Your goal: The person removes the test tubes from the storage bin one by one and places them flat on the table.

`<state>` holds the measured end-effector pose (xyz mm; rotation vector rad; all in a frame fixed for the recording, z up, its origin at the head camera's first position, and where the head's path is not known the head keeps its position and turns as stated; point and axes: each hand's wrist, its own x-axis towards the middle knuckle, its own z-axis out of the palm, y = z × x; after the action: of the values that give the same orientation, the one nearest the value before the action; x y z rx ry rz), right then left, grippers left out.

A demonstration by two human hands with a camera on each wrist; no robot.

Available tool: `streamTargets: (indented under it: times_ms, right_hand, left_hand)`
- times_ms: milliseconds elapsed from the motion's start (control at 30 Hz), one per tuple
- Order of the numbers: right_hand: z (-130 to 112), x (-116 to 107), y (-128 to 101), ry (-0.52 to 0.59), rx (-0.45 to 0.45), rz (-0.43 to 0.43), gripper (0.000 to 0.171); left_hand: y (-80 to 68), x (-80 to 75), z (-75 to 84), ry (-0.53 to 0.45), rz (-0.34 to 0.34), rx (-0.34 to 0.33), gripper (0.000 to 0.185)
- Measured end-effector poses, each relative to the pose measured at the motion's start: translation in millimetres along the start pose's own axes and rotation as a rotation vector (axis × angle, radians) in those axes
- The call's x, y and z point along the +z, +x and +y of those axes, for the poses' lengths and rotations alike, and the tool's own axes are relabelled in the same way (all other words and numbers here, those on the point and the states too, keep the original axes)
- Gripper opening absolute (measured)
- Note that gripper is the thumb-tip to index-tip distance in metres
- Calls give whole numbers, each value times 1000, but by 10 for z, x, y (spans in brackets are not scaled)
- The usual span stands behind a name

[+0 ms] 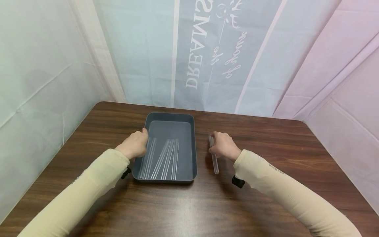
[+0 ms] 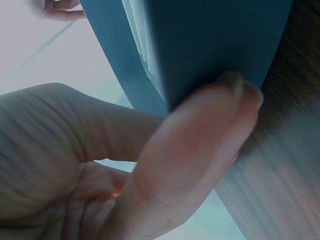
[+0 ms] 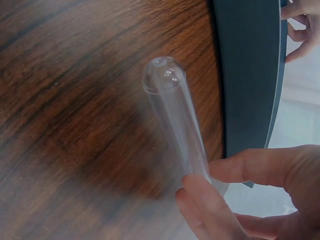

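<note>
A dark grey rectangular tray (image 1: 168,130) lies on the wooden table. My left hand (image 1: 134,144) grips its left wall; the left wrist view shows thumb and finger closed at the wall (image 2: 215,35). Several clear test tubes (image 1: 167,159) lie in the tray's near half, roughly lengthwise, some slanted. To the right of the tray, my right hand (image 1: 225,145) pinches another clear test tube (image 1: 215,166) between thumb and fingers. In the right wrist view that tube's rounded end (image 3: 164,75) points away from the fingers; whether it touches the table I cannot tell.
The brown wood-grain table (image 1: 183,210) runs up to a printed cloth (image 1: 148,59) at the back. White cloth (image 1: 38,82) hangs along the left side, and more pale cloth (image 1: 349,85) along the right.
</note>
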<state>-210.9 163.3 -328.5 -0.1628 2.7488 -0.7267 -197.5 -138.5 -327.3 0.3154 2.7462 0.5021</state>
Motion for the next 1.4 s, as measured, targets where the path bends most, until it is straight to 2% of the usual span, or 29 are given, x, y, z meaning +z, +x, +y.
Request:
streamTargets:
  times_ms: [600, 1033, 1400]
  right_hand:
    - [98, 44, 37, 8, 8, -13, 60]
    - [71, 51, 43, -54, -1, -2, 58]
    - [20, 11, 17, -148, -18, 39, 54]
  left_hand:
    - [5, 27, 7, 3, 38, 35, 71]
    - [-3, 31, 6, 1, 40, 17, 71]
    - [-13, 24, 10, 6, 44, 34, 70]
